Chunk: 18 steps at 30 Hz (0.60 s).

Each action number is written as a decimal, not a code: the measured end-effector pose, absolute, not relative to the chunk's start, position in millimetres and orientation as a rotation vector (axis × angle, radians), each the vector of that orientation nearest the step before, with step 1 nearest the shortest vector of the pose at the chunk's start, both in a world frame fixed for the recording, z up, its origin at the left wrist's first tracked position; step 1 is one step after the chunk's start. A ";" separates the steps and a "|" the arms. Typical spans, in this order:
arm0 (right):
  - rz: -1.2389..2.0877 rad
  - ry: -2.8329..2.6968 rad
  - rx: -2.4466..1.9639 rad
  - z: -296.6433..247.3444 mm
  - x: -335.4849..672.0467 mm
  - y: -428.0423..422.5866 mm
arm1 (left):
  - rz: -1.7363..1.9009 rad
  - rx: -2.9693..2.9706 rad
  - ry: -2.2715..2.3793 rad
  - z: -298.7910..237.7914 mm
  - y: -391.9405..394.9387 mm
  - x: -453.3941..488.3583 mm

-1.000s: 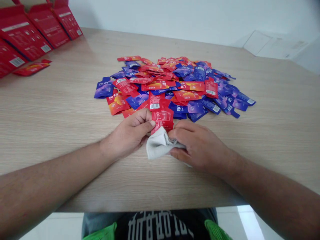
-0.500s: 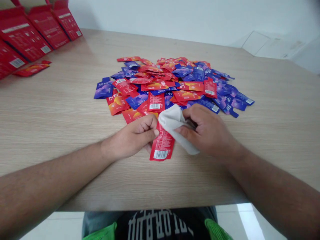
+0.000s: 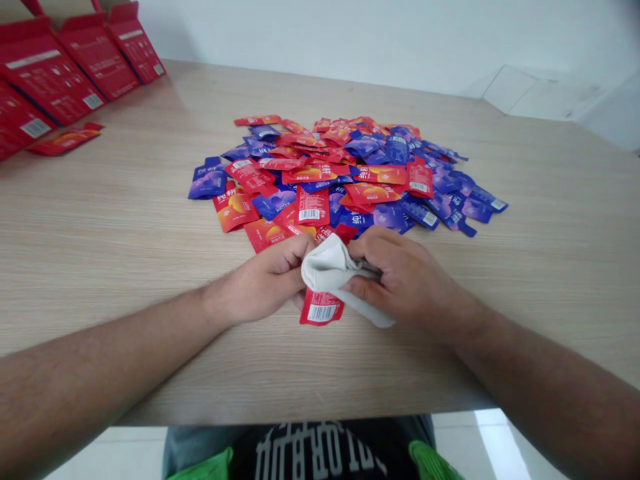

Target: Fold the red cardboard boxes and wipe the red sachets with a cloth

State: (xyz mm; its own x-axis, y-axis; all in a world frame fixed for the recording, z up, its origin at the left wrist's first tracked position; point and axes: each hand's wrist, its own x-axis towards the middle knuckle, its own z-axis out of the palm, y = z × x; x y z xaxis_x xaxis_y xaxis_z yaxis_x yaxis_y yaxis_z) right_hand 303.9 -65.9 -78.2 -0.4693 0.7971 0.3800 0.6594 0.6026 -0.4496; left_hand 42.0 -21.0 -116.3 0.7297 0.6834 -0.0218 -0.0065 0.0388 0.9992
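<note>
My left hand (image 3: 267, 280) pinches a red sachet (image 3: 321, 310) by its left side, just in front of a pile of red and purple sachets (image 3: 350, 173). My right hand (image 3: 400, 280) is closed around a white cloth (image 3: 330, 270) that lies across the middle of that sachet. Only the sachet's lower end, with a white barcode label, and a bit of its top show past the cloth. Both hands rest on the wooden table (image 3: 125, 220) near its front edge.
Several red cardboard boxes (image 3: 55, 73) stand at the far left corner, with one loose red sachet (image 3: 63, 140) beside them. Flat white cartons (image 3: 530, 90) lie beyond the table's far right edge. A white wall runs behind.
My right hand slid the cloth from the sachet's near end up toward the pile, then back down over its middle. My left hand kept hold of the sachet.
</note>
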 end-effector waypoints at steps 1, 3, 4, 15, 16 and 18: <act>0.307 -2.245 -1.172 -78.2 304.0 -65.9 | 0.577 1.448 0.591 -115.8 -21.1 42.0; 0.228 -2.132 -1.273 -77.8 304.2 -65.6 | 0.591 1.406 0.592 -115.0 -21.6 42.0; 0.205 -2.102 -1.293 -77.5 304.0 -65.7 | 0.602 1.384 0.591 -114.6 -22.0 42.0; 0.273 -2.265 -1.189 -78.2 296.2 -73.9 | 0.668 1.319 0.639 -118.8 -22.2 43.9; 0.322 -2.348 -1.140 -77.7 294.3 -76.0 | 0.676 1.335 0.646 -119.1 -22.5 43.9; 0.406 -2.475 -1.070 -76.9 290.9 -79.7 | 0.691 1.365 0.656 -118.8 -23.0 44.3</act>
State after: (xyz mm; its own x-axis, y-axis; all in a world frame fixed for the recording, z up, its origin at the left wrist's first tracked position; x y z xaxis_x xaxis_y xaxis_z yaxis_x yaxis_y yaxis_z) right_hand 290.9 -79.7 -76.9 -0.6202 0.7423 0.2537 0.6223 0.6625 -0.4170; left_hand 44.3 -23.0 -118.8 0.6417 0.7667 -0.0200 -0.0603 0.0764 0.9953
